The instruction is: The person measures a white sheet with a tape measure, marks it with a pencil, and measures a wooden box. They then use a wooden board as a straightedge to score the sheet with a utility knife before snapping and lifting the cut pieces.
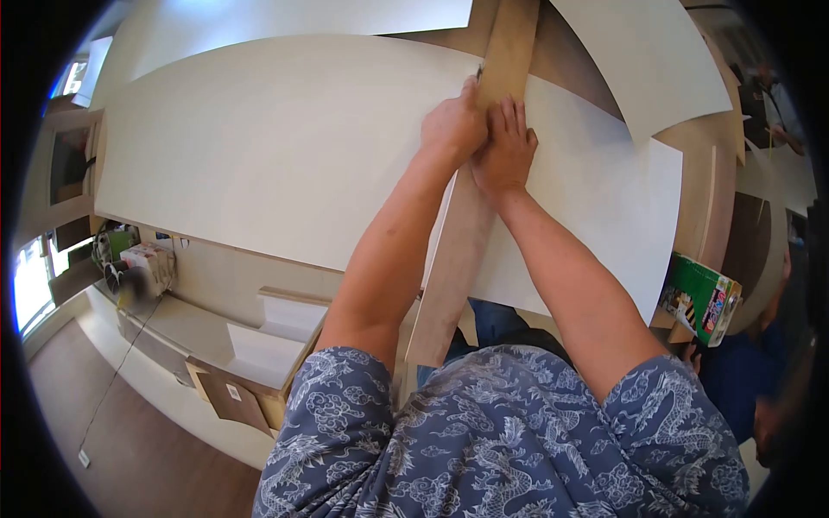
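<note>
My left hand (455,128) is closed around what looks like a utility knife (480,72), mostly hidden by the fingers. Its dark tip shows at the left edge of a long wooden board (471,226). Pressed down on that board is my right hand (505,151), its fingers stretched forward, right beside the left. Under the board lies a large white sheet (276,147), which spreads out to the left. More white sheet (587,194) shows on the board's right side, and a narrow gap runs along the board's left edge near my wrists.
Another white sheet (643,60) overlaps at the upper right. A green box (698,298) stands at the right edge, close to a person in dark clothes (734,380). At lower left are an open cabinet frame (259,354), a machine (129,268) and a cable on the floor.
</note>
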A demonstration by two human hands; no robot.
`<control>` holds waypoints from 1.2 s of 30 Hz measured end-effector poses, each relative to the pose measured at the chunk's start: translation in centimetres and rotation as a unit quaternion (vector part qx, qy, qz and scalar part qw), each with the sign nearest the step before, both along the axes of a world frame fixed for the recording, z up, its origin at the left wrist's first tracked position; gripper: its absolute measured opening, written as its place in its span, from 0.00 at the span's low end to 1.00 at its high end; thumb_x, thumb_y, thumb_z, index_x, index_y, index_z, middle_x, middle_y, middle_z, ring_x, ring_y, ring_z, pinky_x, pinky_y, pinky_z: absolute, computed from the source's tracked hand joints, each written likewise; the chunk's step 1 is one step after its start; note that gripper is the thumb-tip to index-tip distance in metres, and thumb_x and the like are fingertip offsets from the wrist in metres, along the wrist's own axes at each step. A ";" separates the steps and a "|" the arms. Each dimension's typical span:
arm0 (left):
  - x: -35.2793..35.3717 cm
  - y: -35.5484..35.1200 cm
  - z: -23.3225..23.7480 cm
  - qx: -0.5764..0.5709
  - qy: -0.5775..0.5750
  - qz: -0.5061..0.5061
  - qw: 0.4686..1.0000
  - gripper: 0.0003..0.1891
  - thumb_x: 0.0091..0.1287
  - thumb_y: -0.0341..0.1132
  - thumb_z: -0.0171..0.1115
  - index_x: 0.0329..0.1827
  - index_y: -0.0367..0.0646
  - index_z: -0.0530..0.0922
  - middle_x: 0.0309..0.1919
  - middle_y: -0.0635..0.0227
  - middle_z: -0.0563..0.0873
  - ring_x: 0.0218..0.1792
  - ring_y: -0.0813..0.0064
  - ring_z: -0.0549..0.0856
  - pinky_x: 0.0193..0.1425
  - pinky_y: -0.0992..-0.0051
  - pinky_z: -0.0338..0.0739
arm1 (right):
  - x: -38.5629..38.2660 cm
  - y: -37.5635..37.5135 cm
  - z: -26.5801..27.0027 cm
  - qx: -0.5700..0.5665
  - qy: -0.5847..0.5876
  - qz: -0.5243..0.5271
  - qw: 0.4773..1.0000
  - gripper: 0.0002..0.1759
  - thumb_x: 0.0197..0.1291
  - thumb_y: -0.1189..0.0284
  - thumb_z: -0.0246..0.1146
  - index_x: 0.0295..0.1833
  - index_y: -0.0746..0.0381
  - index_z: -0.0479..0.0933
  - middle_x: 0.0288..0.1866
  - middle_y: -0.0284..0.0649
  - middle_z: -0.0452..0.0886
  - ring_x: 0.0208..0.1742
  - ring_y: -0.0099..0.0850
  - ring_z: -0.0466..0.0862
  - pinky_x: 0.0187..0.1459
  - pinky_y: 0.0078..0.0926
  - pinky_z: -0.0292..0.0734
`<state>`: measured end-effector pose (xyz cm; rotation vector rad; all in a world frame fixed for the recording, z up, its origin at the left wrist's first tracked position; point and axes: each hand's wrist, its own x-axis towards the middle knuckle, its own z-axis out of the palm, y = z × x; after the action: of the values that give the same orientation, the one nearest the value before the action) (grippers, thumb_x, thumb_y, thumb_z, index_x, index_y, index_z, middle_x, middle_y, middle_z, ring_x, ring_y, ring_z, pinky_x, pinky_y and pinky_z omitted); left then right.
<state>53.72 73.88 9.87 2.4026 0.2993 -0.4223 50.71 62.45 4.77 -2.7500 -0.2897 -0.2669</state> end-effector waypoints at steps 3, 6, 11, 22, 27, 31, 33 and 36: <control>-2.7 0.1 1.7 -0.006 0.016 -0.011 1.000 0.31 0.74 0.38 0.49 0.82 0.48 0.62 0.46 0.43 0.89 0.47 0.42 0.89 0.53 0.50 0.81 | 0.7 -0.7 -1.6 -0.021 -0.020 0.006 1.000 0.31 0.71 0.61 0.59 0.75 0.61 0.68 0.82 0.43 0.66 0.85 0.45 0.60 0.73 0.60 0.58; -6.3 0.1 1.8 -0.006 0.040 0.001 0.999 0.31 0.75 0.41 0.50 0.81 0.48 0.61 0.45 0.41 0.89 0.46 0.40 0.88 0.52 0.47 0.80 | 1.4 -0.8 -2.8 -0.045 -0.023 0.007 0.999 0.34 0.69 0.56 0.60 0.75 0.62 0.67 0.82 0.44 0.66 0.85 0.46 0.60 0.75 0.57 0.58; -12.4 1.0 2.0 -0.026 -0.081 0.147 0.986 0.26 0.76 0.38 0.54 0.75 0.40 0.67 0.41 0.42 0.88 0.43 0.41 0.88 0.47 0.50 0.81 | 0.2 -0.2 -0.4 -0.033 0.015 0.004 0.999 0.42 0.66 0.48 0.63 0.76 0.64 0.66 0.84 0.46 0.62 0.86 0.48 0.54 0.76 0.57 0.57; -23.2 13.3 -0.6 0.254 -0.109 0.201 0.940 0.19 0.73 0.41 0.60 0.61 0.39 0.77 0.35 0.56 0.90 0.38 0.53 0.90 0.43 0.54 0.83 | 4.8 -2.3 -0.1 0.100 0.121 0.011 0.988 0.55 0.46 0.55 0.79 0.76 0.69 0.65 0.86 0.55 0.53 0.86 0.61 0.49 0.83 0.48 0.53; -22.0 15.8 -0.3 0.256 -0.053 0.171 0.950 0.18 0.73 0.40 0.62 0.61 0.40 0.78 0.46 0.55 0.86 0.46 0.51 0.89 0.50 0.54 0.82 | 0.0 -4.2 1.7 -0.013 0.063 -0.122 0.990 0.55 0.49 0.53 0.79 0.77 0.67 0.63 0.84 0.61 0.54 0.84 0.62 0.54 0.81 0.52 0.58; -21.8 18.5 -1.8 0.255 -0.069 0.158 0.951 0.18 0.72 0.41 0.63 0.60 0.42 0.80 0.49 0.54 0.84 0.50 0.49 0.86 0.54 0.53 0.81 | -10.8 -4.2 0.7 -0.030 0.082 -0.193 0.977 0.51 0.54 0.54 0.77 0.75 0.67 0.62 0.82 0.65 0.57 0.80 0.62 0.61 0.73 0.55 0.69; -22.1 19.5 -2.1 0.244 -0.075 0.163 0.953 0.17 0.72 0.41 0.63 0.59 0.43 0.80 0.49 0.53 0.83 0.52 0.48 0.85 0.56 0.53 0.81 | -14.3 -4.4 0.8 -0.053 0.077 -0.208 0.974 0.49 0.54 0.56 0.76 0.74 0.67 0.63 0.76 0.65 0.64 0.73 0.62 0.70 0.68 0.53 0.75; -22.4 20.5 -1.9 0.249 -0.074 0.162 0.952 0.18 0.71 0.42 0.65 0.58 0.42 0.81 0.49 0.52 0.83 0.53 0.48 0.84 0.57 0.52 0.80 | -15.4 -4.5 3.5 -0.031 0.147 -0.211 0.966 0.48 0.52 0.58 0.76 0.74 0.67 0.65 0.65 0.63 0.75 0.63 0.58 0.78 0.62 0.50 0.79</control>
<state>31.33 94.37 7.97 2.7793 0.7973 -0.0085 35.28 57.98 8.26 -2.8360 0.3772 0.0493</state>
